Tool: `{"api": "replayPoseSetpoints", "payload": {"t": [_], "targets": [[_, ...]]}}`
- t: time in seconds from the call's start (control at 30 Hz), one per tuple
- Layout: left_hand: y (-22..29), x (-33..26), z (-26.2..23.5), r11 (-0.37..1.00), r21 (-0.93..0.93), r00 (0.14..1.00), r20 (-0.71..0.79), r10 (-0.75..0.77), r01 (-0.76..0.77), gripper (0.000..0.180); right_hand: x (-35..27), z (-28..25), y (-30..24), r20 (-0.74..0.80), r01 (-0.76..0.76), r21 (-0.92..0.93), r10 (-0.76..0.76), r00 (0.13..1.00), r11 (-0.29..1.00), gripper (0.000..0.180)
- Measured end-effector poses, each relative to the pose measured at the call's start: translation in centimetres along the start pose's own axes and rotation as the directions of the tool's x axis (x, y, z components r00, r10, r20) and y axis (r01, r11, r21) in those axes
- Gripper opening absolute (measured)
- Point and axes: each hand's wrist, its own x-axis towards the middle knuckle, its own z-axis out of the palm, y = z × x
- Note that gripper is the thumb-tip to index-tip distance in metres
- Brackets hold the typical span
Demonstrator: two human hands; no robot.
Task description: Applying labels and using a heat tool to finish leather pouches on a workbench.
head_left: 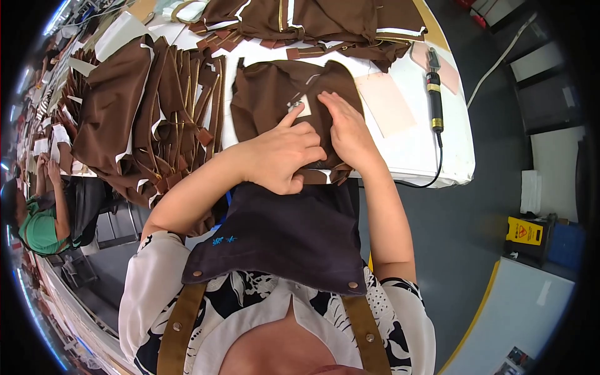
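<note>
A brown fabric piece (pixel 265 94) lies on the white table in front of me, with a small pale patch (pixel 304 107) near its middle. My left hand (pixel 284 153) rests on the fabric, its index finger stretched out to the patch and the other fingers loosely curled, nothing visible in its grasp. Flat on the right part of the same fabric lies my right hand (pixel 350 132), fingers extended and close together. Some silvery marks or bits show beside the left fingertip, too small to make out.
To the left is a thick stack of brown fabric pieces (pixel 115 100) with gold zippers. More brown pieces (pixel 337 22) lie at the far side. A black corded hand tool (pixel 434 100) and a pale pink sheet (pixel 385 103) are on the right. Another person (pixel 47 215) sits far left.
</note>
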Motion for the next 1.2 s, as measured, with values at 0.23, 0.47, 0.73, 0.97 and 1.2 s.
{"api": "replayPoseSetpoints", "payload": {"t": [0.23, 0.47, 0.73, 0.97, 1.2], "targets": [[0.3, -0.1, 1.2, 0.994, 0.088, 0.995, -0.083, -0.056, 0.064, 0.037, 5.4, 0.0, -1.1, -0.011, -0.133, -0.502, 0.148, 0.989, 0.854, 0.04], [-0.1, -0.2, 1.4, 0.998, 0.07, 0.99, -0.139, 0.018, -0.009, 0.036, 11.8, -0.3, 1.7, 0.133, -0.332, -0.37, 0.404, 0.905, 0.867, 0.042], [-0.5, -0.9, 1.0, 0.982, 0.144, 0.982, -0.163, -0.098, 0.122, 0.042, 4.3, -5.6, 2.2, -0.213, -0.433, -0.402, 0.377, 0.901, 0.807, 0.077], [-0.3, -0.6, 0.8, 0.984, 0.134, 0.986, -0.126, -0.104, 0.121, 0.052, 1.0, -9.3, 2.8, -0.158, -0.682, -0.48, 0.711, 0.686, 0.552, 0.102], [-0.1, -0.4, 0.9, 0.982, 0.144, 0.99, -0.088, -0.114, 0.126, 0.051, -0.2, -11.5, 5.3, -0.308, -0.465, 0.372, 0.58, 0.755, 0.803, 0.027]]}}
